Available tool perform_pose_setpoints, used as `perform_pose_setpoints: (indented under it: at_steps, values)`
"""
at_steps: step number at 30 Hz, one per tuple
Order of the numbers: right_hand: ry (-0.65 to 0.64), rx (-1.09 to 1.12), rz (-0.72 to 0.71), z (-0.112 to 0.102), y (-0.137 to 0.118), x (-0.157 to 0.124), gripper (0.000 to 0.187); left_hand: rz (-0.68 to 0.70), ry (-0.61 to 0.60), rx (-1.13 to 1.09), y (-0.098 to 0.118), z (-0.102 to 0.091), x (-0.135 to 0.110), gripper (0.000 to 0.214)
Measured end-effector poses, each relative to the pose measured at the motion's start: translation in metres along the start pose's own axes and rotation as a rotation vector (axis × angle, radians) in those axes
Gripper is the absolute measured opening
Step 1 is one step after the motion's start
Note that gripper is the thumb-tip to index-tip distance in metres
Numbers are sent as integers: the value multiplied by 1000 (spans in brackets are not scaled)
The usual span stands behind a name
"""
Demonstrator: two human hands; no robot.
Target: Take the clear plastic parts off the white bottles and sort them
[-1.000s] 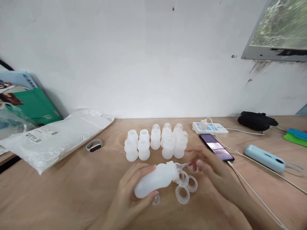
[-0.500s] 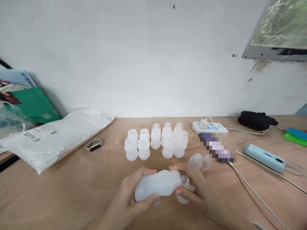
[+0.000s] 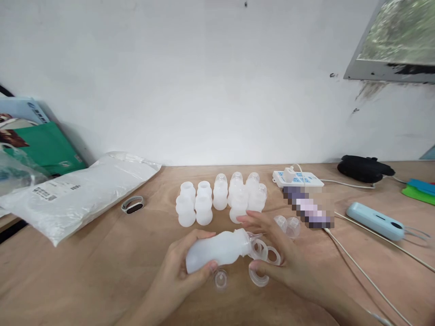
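Tilted on its side, a frosted white baby bottle [image 3: 217, 250] rests in my left hand [image 3: 181, 265], whose fingers wrap its base end. A clear teat with a white collar tops it, pointing right. My right hand [image 3: 283, 251] is spread around that end, fingers apart and holding nothing. Clear rings [image 3: 273, 256] lie on the table below my right hand, partly hidden by it. Under the bottle sits a loose clear teat [image 3: 220, 280]. Two clear domed caps [image 3: 292, 227] are beyond my right hand, one partly covered.
Several uncapped bottles [image 3: 204, 210] stand behind, beside several with clear domed caps [image 3: 220, 192]. At left are a white parcel [image 3: 91, 185] and a wristband [image 3: 132, 206]. A power strip [image 3: 311, 179], a pixelated phone, cables and a light blue device [image 3: 374, 222] lie right.
My right hand has loosened from the bottle's teat end and its fingers have spread. The bottle has shifted slightly left and up in my left hand, uncovering the loose teat and rings.
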State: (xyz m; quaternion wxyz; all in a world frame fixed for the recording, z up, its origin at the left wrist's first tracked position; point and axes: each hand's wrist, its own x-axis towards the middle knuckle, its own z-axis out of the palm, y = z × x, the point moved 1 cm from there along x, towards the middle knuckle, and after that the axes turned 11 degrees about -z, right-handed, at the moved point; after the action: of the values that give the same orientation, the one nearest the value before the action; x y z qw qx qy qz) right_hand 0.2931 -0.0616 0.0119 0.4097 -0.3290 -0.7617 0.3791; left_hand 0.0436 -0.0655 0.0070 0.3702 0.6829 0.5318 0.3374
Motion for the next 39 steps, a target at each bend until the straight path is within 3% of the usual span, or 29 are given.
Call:
perform_pose_setpoints:
  at_steps: [2,5,7,10,13,17,19,24,32,36,39]
  values:
    - [12,-19,22,0,0,0,70,-4,-12,8,2,0,0,30]
    - [1,-123,60,3,-3,0,37,-7,-42,-1,4,0,0,31]
    - [14,-176,-24,2,-6,1,23,-58,-64,-71,2,-1,2,32]
    - [164,-219,-225,-2,-5,0,27,-182,-73,-264,-5,-7,9,42]
    - [318,-253,-245,-6,3,-3,34,-251,-61,-431,-12,-16,16,49]
    - [303,-259,-145,-1,10,-5,33,-286,-80,-585,-13,-17,19,52]
    - [281,-271,-161,4,10,-5,32,-260,-128,-609,-11,-12,20,55]
    - [225,-334,-223,9,5,-4,31,-163,-193,-476,-2,-2,23,54]
    - [249,-355,-214,5,1,-3,27,-154,13,-214,12,-5,35,48]
    - [271,-374,-240,4,0,-2,26,-134,-85,-229,19,2,45,43]
    - [294,-395,-258,1,-3,-1,26,-135,-85,-137,16,10,50,34]
